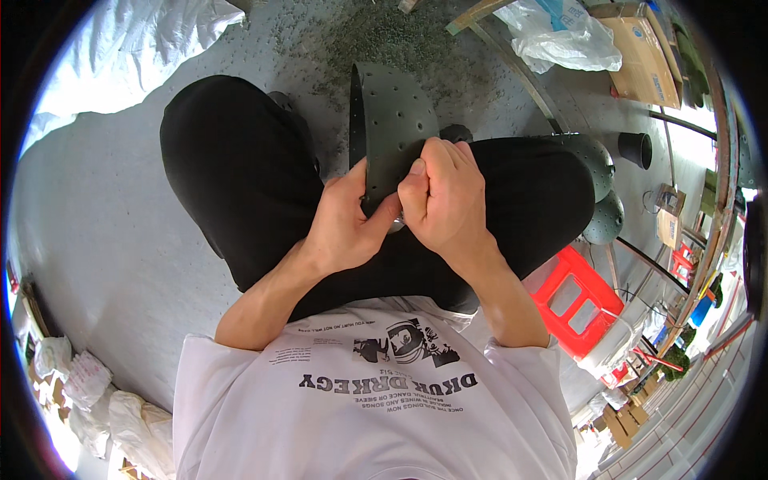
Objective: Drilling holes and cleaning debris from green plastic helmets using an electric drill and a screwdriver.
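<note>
A dark grey perforated plastic piece point(394, 120), curved like a shell segment, stands between my knees. My left hand point(346, 224) grips its lower edge from the left. My right hand point(444, 200) pinches the same lower edge from the right, thumb pressed on the piece; something small and pale shows between the two hands, mostly hidden. I sit with black trousers, knees spread, over a grey floor.
Two dark perforated dome pieces point(598, 172) lie by my right knee. A red plastic stool point(578, 300) is at the lower right. A cardboard box point(644, 52) and a clear plastic bag point(560, 36) sit at the top right; white sacks point(136, 40) lie at the top left. Dark granules point(384, 40) are scattered ahead.
</note>
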Motion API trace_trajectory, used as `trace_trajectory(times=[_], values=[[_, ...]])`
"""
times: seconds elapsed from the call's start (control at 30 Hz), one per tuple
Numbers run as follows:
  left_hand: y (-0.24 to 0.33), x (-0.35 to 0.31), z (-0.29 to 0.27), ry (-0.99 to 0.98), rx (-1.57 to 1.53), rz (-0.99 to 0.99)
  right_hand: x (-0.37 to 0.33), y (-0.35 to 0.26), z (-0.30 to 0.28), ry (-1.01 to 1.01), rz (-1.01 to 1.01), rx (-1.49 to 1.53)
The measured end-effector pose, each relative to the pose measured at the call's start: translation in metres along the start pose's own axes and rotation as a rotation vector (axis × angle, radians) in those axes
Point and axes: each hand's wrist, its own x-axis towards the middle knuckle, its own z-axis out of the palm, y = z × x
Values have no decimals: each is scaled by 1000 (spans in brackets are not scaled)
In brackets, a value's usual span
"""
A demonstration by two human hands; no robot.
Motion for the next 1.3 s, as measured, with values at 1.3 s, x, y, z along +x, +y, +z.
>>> trace_trajectory(times=[1.3], values=[[30,0,-16,-247,-342,32,-8,18,-43,493,731,610]])
